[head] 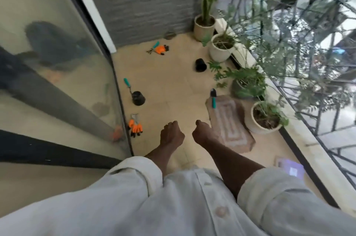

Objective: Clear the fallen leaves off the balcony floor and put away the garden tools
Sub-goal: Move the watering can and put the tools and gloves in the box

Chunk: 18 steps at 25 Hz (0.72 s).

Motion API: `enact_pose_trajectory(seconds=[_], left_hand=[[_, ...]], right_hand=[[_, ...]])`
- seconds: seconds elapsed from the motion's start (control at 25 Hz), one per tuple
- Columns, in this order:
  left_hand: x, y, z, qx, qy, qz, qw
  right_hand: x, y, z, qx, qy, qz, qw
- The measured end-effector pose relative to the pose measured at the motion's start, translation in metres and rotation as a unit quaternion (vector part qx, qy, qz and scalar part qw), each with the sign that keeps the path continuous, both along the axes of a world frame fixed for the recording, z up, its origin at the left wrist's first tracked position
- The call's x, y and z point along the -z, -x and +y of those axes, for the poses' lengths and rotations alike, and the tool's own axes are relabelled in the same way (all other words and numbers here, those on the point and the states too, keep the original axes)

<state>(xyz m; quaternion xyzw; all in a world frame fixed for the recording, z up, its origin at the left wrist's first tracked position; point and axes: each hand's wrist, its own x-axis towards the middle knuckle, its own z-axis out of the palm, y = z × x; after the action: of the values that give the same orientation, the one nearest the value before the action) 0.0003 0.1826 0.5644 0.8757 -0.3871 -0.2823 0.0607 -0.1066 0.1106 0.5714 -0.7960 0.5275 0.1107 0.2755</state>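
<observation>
Garden tools lie scattered on the beige balcony floor point(169, 73). An orange glove point(135, 127) sits by the glass door, a second orange glove point(161, 49) with a teal-handled tool point(155, 45) lies farther off. A teal-handled rake point(128, 83) leans at a small black pot point(138, 98). A teal-handled trowel point(213, 97) rests on the edge of a mat point(229, 122). Green fallen leaves point(217, 73) lie near the planters. My left hand point(171, 135) and right hand point(202, 133) are held out in front, fingers curled into fists, holding nothing.
Another black pot point(200, 65) lies tipped on the floor. White planters point(221, 46) point(264, 118) and a grey pot point(243, 87) line the right edge below a metal railing point(316, 116). A glass sliding door point(57, 66) bounds the left; a grey wall point(146, 2) closes the far end.
</observation>
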Motion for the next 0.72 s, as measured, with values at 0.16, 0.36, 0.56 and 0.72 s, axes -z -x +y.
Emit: enact_pose_trajectory(seconds=[0.16,0.36,0.56,0.72], left_hand=[[0.006,-0.052,-0.016,-0.061,0.010,-0.010,0.998],[0.018,-0.110,-0.065,-0.101,-0.005,-0.008,0.995],[0.008,-0.199,-0.160,-0.166,-0.002,-0.020,0.986],[0.002,-0.241,-0.236,-0.183,0.024,-0.012,0.983]], right_hand=[[0.012,-0.063,-0.029,-0.044,-0.032,-0.017,0.998],[0.024,-0.133,-0.091,-0.084,-0.049,-0.024,0.995],[0.013,-0.219,-0.197,-0.126,-0.037,-0.037,0.991],[-0.001,-0.276,-0.266,-0.122,-0.025,-0.059,0.990]])
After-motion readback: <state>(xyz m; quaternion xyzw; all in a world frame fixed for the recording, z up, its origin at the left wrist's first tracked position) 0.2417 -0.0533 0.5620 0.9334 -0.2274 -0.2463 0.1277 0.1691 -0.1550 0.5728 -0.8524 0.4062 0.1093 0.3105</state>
